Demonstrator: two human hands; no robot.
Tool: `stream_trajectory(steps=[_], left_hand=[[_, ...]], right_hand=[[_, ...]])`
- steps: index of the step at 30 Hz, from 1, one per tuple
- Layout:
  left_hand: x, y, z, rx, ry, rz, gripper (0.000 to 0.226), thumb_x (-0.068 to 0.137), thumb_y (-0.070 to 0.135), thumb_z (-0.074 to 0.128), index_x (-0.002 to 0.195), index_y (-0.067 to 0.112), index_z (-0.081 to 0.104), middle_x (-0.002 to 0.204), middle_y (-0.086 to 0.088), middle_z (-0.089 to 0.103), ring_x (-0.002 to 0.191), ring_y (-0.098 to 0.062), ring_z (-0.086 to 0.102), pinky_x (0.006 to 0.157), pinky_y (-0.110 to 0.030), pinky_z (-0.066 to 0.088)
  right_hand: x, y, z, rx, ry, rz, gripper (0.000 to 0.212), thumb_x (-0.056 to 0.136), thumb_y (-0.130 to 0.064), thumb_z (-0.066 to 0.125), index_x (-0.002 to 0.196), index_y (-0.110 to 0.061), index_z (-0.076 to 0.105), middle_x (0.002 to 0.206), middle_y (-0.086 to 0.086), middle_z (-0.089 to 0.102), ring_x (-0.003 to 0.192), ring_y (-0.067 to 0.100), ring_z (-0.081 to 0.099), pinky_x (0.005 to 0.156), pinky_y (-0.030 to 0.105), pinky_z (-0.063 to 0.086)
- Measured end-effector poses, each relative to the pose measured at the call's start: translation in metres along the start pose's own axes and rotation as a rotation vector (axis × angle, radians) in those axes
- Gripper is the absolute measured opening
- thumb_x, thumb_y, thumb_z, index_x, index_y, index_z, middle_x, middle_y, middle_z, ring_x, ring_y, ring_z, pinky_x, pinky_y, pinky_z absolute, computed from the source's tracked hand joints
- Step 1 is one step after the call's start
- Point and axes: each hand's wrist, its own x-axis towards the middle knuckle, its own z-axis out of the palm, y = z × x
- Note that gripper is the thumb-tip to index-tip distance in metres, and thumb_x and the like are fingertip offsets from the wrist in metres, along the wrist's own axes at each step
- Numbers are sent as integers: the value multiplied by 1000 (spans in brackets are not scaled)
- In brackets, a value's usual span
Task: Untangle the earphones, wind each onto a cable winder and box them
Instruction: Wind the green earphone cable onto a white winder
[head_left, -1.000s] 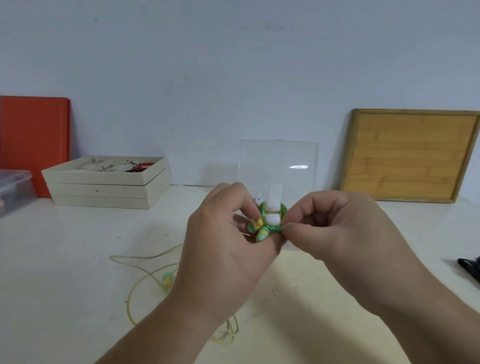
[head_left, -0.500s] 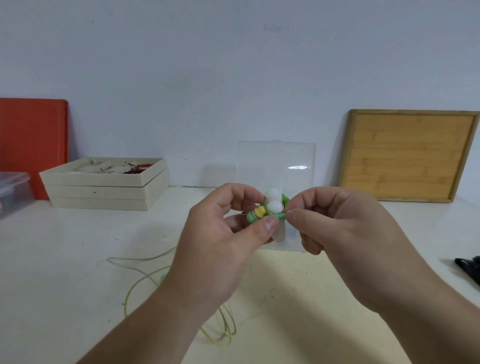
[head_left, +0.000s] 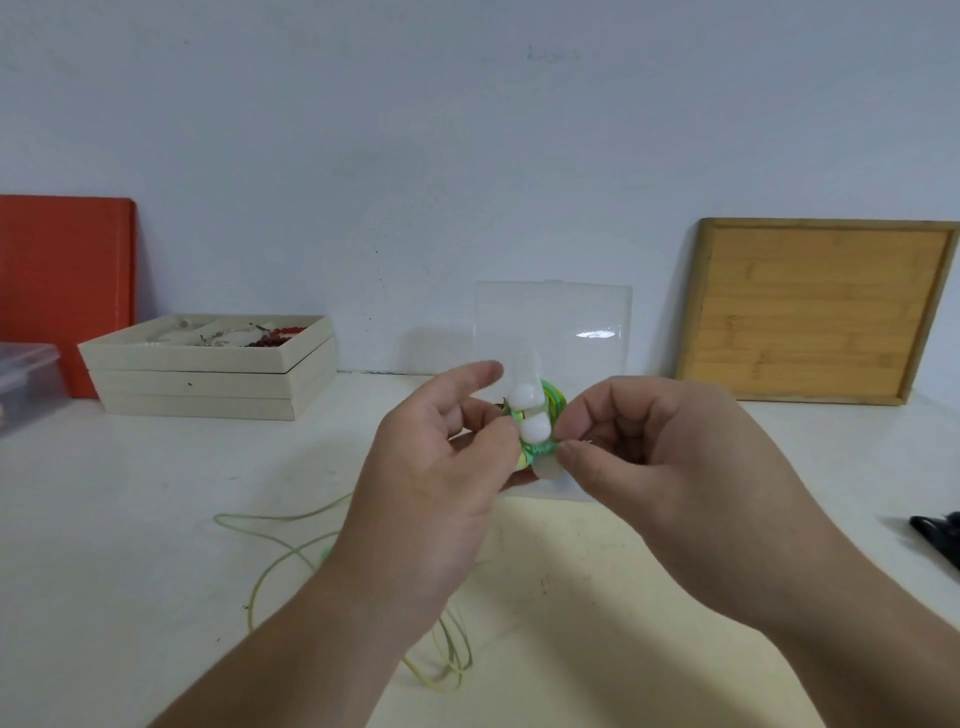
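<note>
You worked in bright, even light from above. Your left hand (head_left: 431, 499) and right hand (head_left: 670, 483) threw only faint, soft-edged shadows on the tabletop (head_left: 156, 519). A small white glare sat on the clear lid (head_left: 597, 334). The wide lens skewed the wooden board (head_left: 821, 312) at the right edge. The cable winder (head_left: 532, 415) looked washed-out and slightly blurred.

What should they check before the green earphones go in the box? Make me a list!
1. The green cable is coiled on the winder: ok.
2. The cable's end is tucked in: cannot tell, fingers cover it.
3. Grip: the left hand holds the winder and the right hand pinches the green cable: ok.
4. The clear box has its lid standing open: ok.
5. Room inside the box: cannot tell, the hands hide it.
6. The yellow cable is wound up: not ok, it lies loose on the table.
</note>
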Motion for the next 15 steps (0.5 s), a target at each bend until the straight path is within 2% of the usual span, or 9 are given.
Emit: stream_trajectory(steps=[3, 6, 8, 10, 12, 15], left_hand=[[-1, 5, -1, -108, -120, -72, 30, 91, -6, 52, 95, 8, 78, 96, -16, 75, 91, -25, 73, 81, -35, 59], [0, 8, -3, -180, -126, -145, 34, 89, -11, 50, 84, 7, 79, 89, -13, 75, 84, -22, 71, 84, -41, 58], [1, 7, -5, -196, -111, -181, 34, 88, -13, 50, 85, 7, 77, 90, -14, 74, 83, -23, 70, 86, -44, 57], [2, 7, -5, -212, -102, -212, 30, 87, -12, 50, 92, 4, 75, 93, -14, 73, 83, -24, 68, 84, -41, 56], [2, 7, -5, -217, -99, -227, 28, 86, -9, 52, 93, 5, 75, 88, -11, 70, 76, -20, 61, 76, -34, 53], [1, 9, -2, -144, -106, -202, 27, 87, -3, 56, 91, 12, 79, 83, -6, 70, 66, -12, 58, 64, -26, 50]], right_hand=[[0, 0, -1, -17, 11, -14, 15, 84, -11, 70, 71, -18, 71, 52, -7, 56, 43, 2, 39, 42, 11, 31], [0, 1, -1, -51, 12, -22, 16, 86, -15, 69, 71, -20, 70, 50, -12, 54, 42, 2, 40, 43, 10, 31], [0, 3, 1, -103, -7, -26, 17, 89, -18, 66, 72, -22, 67, 54, -12, 57, 46, 3, 43, 45, 13, 35], [2, 5, 3, -134, -1, -26, 17, 91, -18, 63, 74, -24, 65, 63, -10, 65, 53, 3, 55, 52, 17, 45], [3, 5, 1, -81, 32, -1, 19, 93, -13, 60, 77, -23, 64, 70, -8, 71, 61, 3, 65, 58, 15, 49], [4, 3, -1, -6, 31, 52, 19, 95, -6, 58, 80, -16, 65, 69, -3, 73, 60, 9, 68, 58, 17, 52]])
